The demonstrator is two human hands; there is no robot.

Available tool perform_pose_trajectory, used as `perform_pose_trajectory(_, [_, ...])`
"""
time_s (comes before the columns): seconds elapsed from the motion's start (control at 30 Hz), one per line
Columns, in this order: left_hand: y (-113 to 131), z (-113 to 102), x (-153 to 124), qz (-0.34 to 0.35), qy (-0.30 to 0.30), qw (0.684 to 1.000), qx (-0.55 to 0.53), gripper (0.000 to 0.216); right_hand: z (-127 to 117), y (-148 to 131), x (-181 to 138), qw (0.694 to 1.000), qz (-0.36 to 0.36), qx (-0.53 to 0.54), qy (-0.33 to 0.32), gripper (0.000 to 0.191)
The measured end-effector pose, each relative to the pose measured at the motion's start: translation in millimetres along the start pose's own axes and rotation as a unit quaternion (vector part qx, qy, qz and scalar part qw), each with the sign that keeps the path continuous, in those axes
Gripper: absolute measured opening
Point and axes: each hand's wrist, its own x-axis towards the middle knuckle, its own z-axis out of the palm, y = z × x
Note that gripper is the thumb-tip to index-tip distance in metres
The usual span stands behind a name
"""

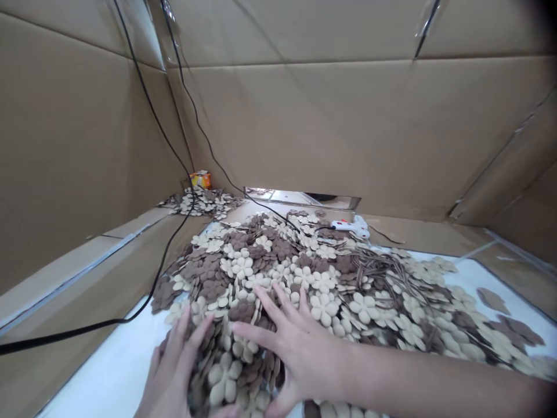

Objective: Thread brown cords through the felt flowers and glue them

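Note:
A wide heap of beige and brown flower-shaped cutouts (278,278) covers the white surface (115,371). My left hand (174,371) presses into the heap's near edge, its fingers apart against pieces standing on edge. My right hand (291,348) lies spread over the cutouts just beside it, fingers apart and reaching toward the left hand. Between the hands, a packed row of tilted cutouts (226,371) stands close against both palms. A tangle of thin brown strips (374,273) lies on the heap to the right.
A white hot glue gun (350,228) lies behind the heap, with a black cable (152,296) running across the left side. A smaller pile of cutouts (202,202) and an orange-yellow box (201,180) sit at the back left. Cardboard walls (348,128) surround everything.

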Motion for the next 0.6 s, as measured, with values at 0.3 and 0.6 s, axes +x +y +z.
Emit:
perform_pose_trajectory(0.3, [27, 13, 15, 0.013, 0.006, 1.000, -0.020, 0.103, 7, 0, 16, 0.998, 0.015, 0.053, 0.004, 0.117])
perform_pose_trajectory(0.6, [36, 38, 35, -0.032, 0.050, 0.982, -0.177, 0.082, 1, 4, 25, 0.988, 0.022, 0.124, 0.093, 0.105])
